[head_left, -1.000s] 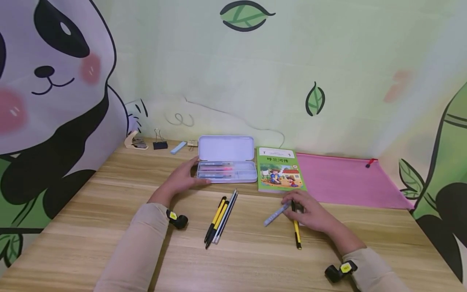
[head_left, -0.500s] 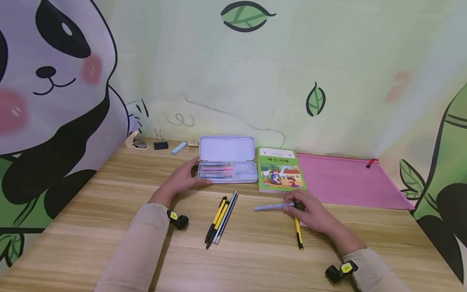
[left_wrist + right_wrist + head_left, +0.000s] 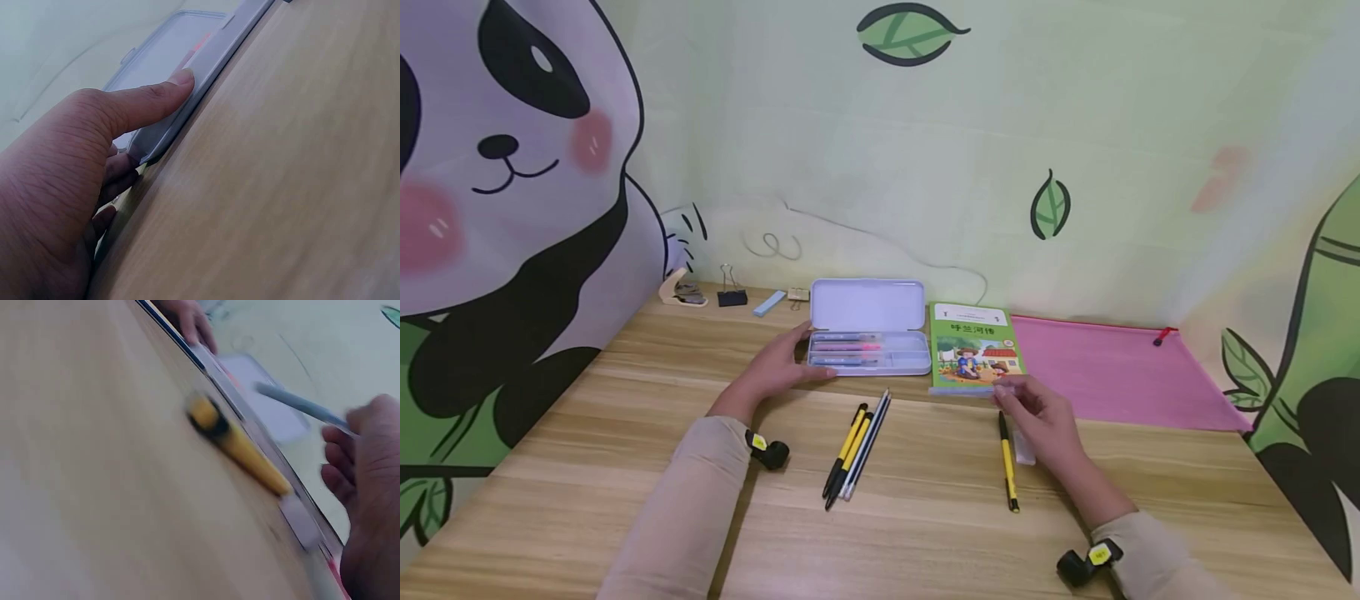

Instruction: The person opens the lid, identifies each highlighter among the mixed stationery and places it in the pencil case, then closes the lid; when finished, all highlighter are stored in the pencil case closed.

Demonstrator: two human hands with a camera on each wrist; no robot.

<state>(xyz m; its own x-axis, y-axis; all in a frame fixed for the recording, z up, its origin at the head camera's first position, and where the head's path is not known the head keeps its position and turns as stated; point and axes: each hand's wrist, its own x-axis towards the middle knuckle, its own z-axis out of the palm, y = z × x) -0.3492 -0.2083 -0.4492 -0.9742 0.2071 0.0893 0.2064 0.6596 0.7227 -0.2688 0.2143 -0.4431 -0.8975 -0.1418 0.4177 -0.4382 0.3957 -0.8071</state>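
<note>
My left hand (image 3: 775, 367) holds the left end of an open white pencil case (image 3: 867, 305). Its thumb lies on the front wall in the left wrist view, with the other fingers around the corner. Several pens (image 3: 844, 347) lie in the case's left part. My right hand (image 3: 1047, 421) pinches a pale blue pen (image 3: 300, 405) by one end, raised off the table and pointing left, in front of the green book (image 3: 976, 350). Below that hand lie a yellow-and-black pen (image 3: 1007, 467) and a whitish block, perhaps an eraser (image 3: 1023, 450).
Two yellow-and-black pens (image 3: 846, 450) and slim pencils (image 3: 868, 442) lie together mid-table. Along the back stand a stapler-like item (image 3: 682, 290), a black binder clip (image 3: 732, 297), a blue strip (image 3: 769, 303) and a lighter clip (image 3: 797, 295). A pink zip pouch (image 3: 1127, 375) lies right.
The pale blue pen has been lifted and turned from slanting to level, now before the book's lower edge. My right hand has moved up, uncovering the yellow pen. My left hand stays put.
</note>
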